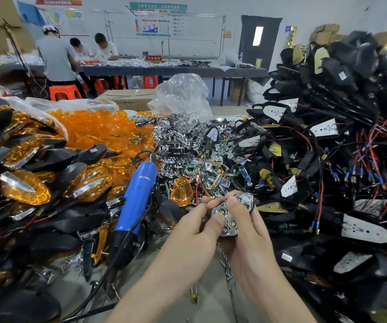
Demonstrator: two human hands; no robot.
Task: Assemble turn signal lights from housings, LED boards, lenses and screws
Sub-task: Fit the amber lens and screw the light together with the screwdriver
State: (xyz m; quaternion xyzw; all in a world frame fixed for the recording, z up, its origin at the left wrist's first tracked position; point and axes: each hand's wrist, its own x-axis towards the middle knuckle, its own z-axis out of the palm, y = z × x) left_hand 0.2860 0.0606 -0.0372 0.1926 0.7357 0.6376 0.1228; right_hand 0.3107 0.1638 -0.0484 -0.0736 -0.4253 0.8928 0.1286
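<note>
Right now you hold the chrome reflector (246, 199) up off the desk (66, 292), at about 5 o'clock in your view and close in front of you. Your left hand (195, 231) pinches its near end, thumb pressed flat on the face. Your right hand (253, 241) cups it from beneath, fingers curled round the far edge and thumb laid across the top. A dark rim shows along its right side, so it looks as if you are seating the reflector over the LED board in a housing, though the housing itself is mostly hidden by your fingers. That would put you in the middle of one unit, with lens and screws not yet on. The piece's long axis runs from 7 o'clock to 1 o'clock, its rounded tip pointing away from you toward 1 o'clock and its faceted face turned up. Next you will probably need a lens: a loose amber lens (182, 191) lies just beyond your left hand at 11 o'clock. Match its tip to the reflector's before pressing it home. The blue screwdriver (136, 197) lies at 9 o'clock of your hands, so freeing one hand means gripping the assembly firmly with the other.
</note>
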